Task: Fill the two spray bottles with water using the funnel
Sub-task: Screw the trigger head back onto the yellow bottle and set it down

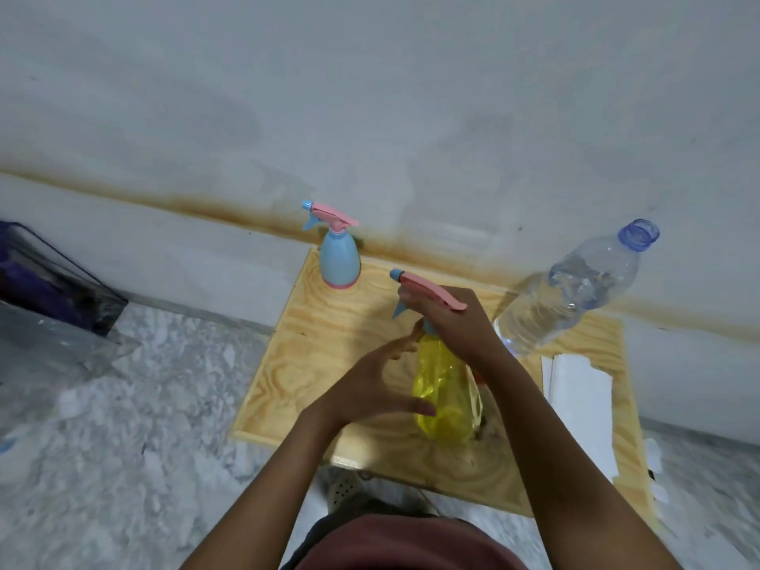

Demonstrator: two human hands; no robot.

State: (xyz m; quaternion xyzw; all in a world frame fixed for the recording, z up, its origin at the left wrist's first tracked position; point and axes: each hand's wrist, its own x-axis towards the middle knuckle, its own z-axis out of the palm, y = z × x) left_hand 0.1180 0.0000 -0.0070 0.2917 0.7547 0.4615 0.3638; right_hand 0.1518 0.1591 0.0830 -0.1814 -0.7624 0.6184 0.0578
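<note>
A yellow see-through spray bottle stands in the middle of the small wooden table. Its pink spray head with a blue nozzle sits on top. My right hand is closed around the neck just under that head. My left hand rests against the bottle's left side with fingers spread. A light blue spray bottle with its pink head on stands at the table's far left corner. A large clear water bottle, uncapped and partly full, stands at the far right. No funnel shows.
White paper sheets lie on the table's right side. The table stands against a stained white wall on a marbled floor. A dark clear-walled box sits on the floor at left.
</note>
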